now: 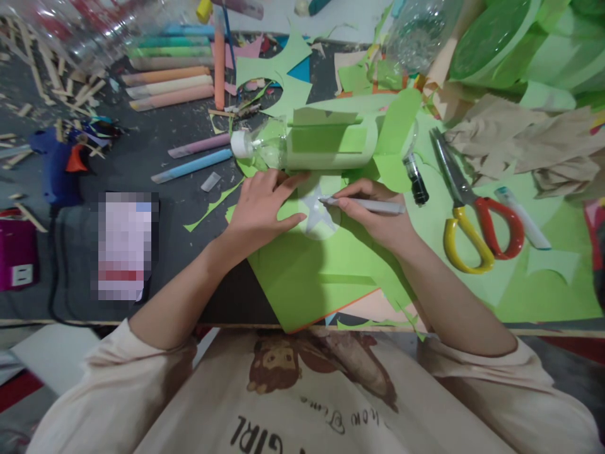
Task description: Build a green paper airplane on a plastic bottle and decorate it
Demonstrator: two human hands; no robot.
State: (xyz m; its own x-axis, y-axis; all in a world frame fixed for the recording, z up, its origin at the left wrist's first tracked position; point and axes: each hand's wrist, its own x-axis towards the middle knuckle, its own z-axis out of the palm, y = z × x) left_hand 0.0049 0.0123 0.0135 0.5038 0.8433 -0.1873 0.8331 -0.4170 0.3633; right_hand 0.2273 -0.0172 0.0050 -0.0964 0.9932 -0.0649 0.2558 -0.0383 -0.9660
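My right hand (373, 211) is closed around a grey marker (382, 206), its tip touching a small pale paper circle (322, 231). On that circle a grey star (317, 208) is coloured in. The circle lies on a bright green sheet (293, 271). My left hand (267, 205) rests flat at the circle's left side, fingers and thumb spread. Just beyond both hands a clear plastic bottle (265, 144) with a white cap lies on its side, wrapped in green paper (326, 161) with a cut-out opening. A black marker cap (416, 183) lies right of my right hand.
Scissors (460, 195) with yellow and red handles lie at right, near crumpled brown paper (510, 135). At left are a phone (123, 246), a blue glue gun (59, 167) with a cord, and small wooden sticks (47, 69). Several markers (170, 75) and paper scraps (274, 69) lie farther back.
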